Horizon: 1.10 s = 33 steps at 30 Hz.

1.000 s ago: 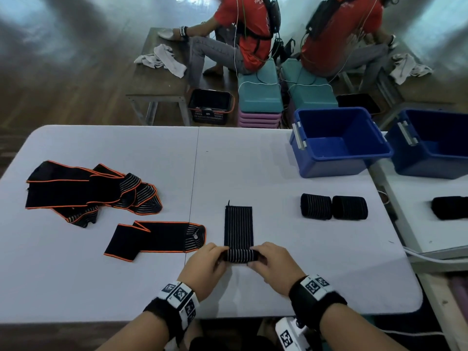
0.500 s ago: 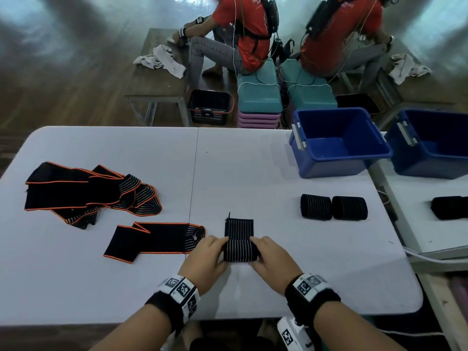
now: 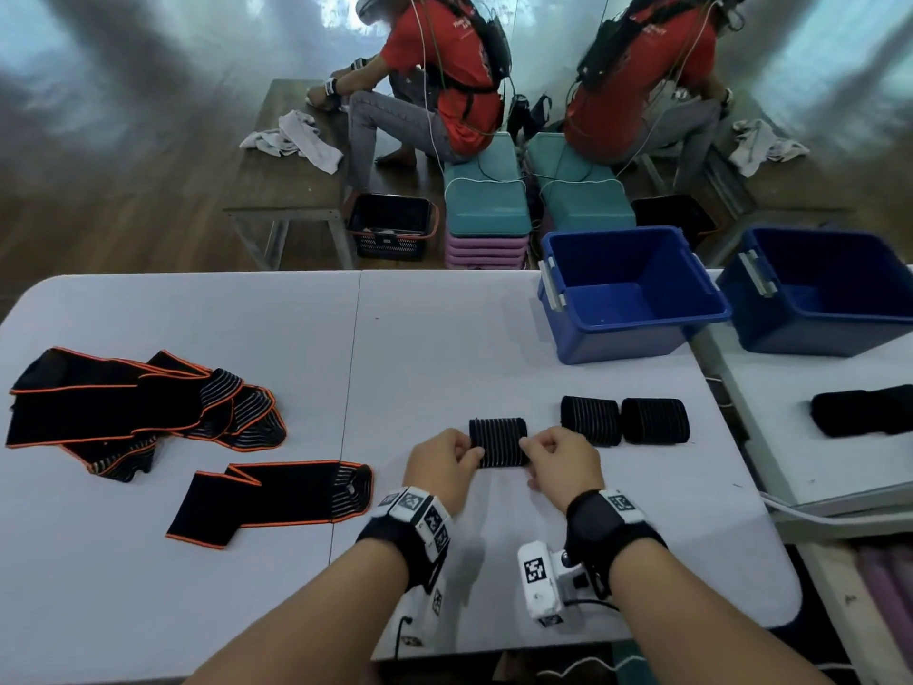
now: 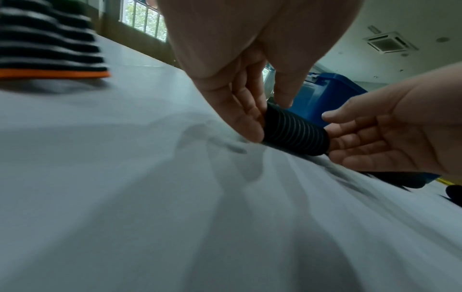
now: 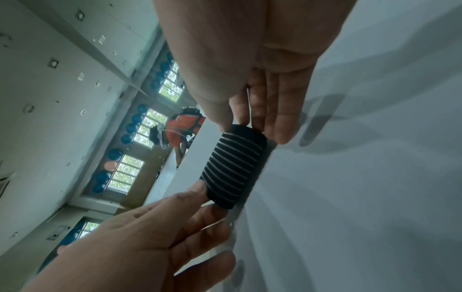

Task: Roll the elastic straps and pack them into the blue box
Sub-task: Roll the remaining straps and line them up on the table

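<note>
Two finished rolls flank the roll both hands apparently pinch, blue box beyond.

No words, brand names or numbers can be read. Black-and-white square code markers sit on both wristbands. Small print on a red shirt is too blurred to read.

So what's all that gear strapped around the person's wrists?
Both forearms are bare, with no sleeves. Each wrist wears a black band carrying white blocks printed with black square code markers. A small white camera unit with a thin cable hangs under the right wrist.
</note>
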{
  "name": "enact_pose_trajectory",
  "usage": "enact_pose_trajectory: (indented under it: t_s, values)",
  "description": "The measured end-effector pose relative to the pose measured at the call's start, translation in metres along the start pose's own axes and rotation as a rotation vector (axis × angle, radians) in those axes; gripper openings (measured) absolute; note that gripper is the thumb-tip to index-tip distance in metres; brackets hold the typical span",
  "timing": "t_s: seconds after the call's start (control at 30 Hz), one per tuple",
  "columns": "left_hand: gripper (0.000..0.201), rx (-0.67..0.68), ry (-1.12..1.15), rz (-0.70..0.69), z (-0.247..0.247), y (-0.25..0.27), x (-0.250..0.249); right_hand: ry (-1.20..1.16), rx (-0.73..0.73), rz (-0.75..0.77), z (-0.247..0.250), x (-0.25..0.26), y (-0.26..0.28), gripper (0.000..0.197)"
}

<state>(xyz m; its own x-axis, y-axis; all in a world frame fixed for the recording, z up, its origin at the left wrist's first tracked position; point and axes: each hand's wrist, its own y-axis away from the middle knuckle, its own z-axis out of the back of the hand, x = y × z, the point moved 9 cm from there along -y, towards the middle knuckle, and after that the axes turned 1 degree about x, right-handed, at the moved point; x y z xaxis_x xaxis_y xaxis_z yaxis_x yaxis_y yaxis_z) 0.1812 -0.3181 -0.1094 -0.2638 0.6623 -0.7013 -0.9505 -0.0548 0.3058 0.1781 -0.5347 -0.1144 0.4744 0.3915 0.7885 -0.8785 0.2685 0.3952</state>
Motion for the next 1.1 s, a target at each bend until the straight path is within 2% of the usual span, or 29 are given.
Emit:
enact_pose_trajectory:
  t_s: [0.07,0.17,0.23,0.3,0.43,0.53,0.63,0.73,0.8,0.9,0.93,1.03,1.1]
  values:
    - [0.028,0.056,-0.002,-0.026,-0.016,-0.010,-0.021,0.075,-0.015,0.043,0.020,0.004,-0.011,0.012]
    - [0.037,0.135,-0.027,-0.077,-0.028,-0.012,-0.045,0.236,-0.082,0.151,0.045,0.017,-0.014,0.018]
    - [0.037,0.128,-0.034,-0.111,-0.021,-0.005,-0.053,0.317,-0.127,0.242,0.055,0.031,-0.007,0.015]
    - [0.032,0.100,-0.005,-0.149,-0.002,0.008,-0.052,0.353,-0.107,0.317,0.051,0.048,0.005,0.007]
    - [0.012,-0.005,0.000,-0.183,0.063,0.038,-0.015,0.396,0.118,0.450,-0.016,0.081,0.037,0.005]
    - [0.006,-0.132,-0.054,-0.131,0.122,0.051,0.039,0.472,0.333,0.595,-0.089,0.101,0.069,0.020]
    - [0.008,-0.331,-0.199,-0.085,0.185,0.053,0.091,0.629,0.502,0.753,-0.158,0.112,0.099,0.044]
    - [0.024,-0.492,-0.298,-0.057,0.236,0.043,0.127,0.867,0.556,0.871,-0.204,0.113,0.114,0.044]
    - [0.035,-0.469,-0.364,-0.033,0.253,0.026,0.140,0.933,0.534,0.873,-0.217,0.111,0.112,0.033]
    - [0.059,-0.307,-0.480,-0.011,0.255,-0.007,0.146,0.932,0.472,0.915,-0.222,0.115,0.111,0.018]
    - [0.060,-0.251,-0.501,-0.008,0.253,-0.017,0.146,0.926,0.462,0.928,-0.223,0.115,0.111,0.016]
    - [0.042,-0.156,-0.512,-0.007,0.249,-0.036,0.146,0.885,0.437,0.850,-0.216,0.111,0.109,0.016]
    - [0.030,-0.177,-0.472,-0.027,0.254,-0.039,0.143,0.780,0.389,0.790,-0.202,0.119,0.108,0.017]
